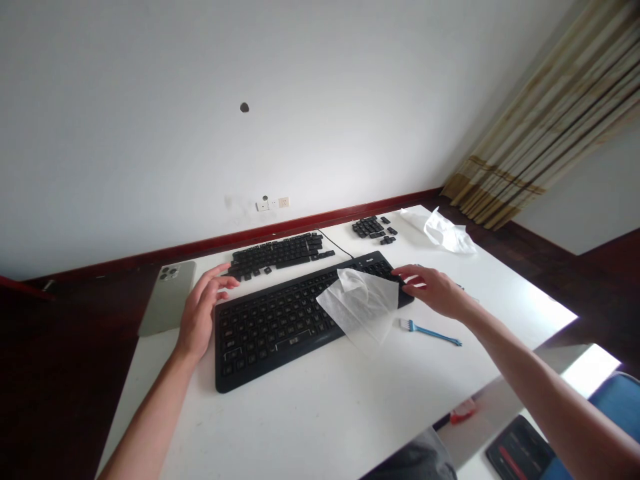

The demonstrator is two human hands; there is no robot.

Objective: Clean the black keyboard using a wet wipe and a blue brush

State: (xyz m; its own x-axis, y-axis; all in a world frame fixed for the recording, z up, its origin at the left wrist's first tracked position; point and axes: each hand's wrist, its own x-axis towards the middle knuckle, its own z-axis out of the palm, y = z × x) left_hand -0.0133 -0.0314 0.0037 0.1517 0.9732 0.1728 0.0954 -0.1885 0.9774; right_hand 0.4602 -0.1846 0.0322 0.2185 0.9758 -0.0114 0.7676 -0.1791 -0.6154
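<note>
The left hand's (197,317) grip was loosely open, its fingers gently curved beside the left end of a long black plastic keyboard (270,323), with nothing seen in it. The right hand (435,290) reached over the keyboard's right end, thumb and fingers slightly parted there; whether its grip had hold of the edge, I could not tell. The keyboard lay slantwise between the hands on a white, smooth-topped table (300,413), its key positions showing without caps over most of the left part. A thin white translucent sheet (370,307) covered part of its right half and hung over the near edge. Near the right hand, on the near side of the keyboard, lay a small blue-handled brush with pale bristles (433,332). Beyond the keyboard, a large group of loose black keycaps (280,253) stood in rows at far left, and a smaller cluster of black keycaps (369,228) at far right. Farther right lay a crumpled white sheet (445,233). A pale grey phone with three camera lenses (167,303) rested left of the left hand.
</note>
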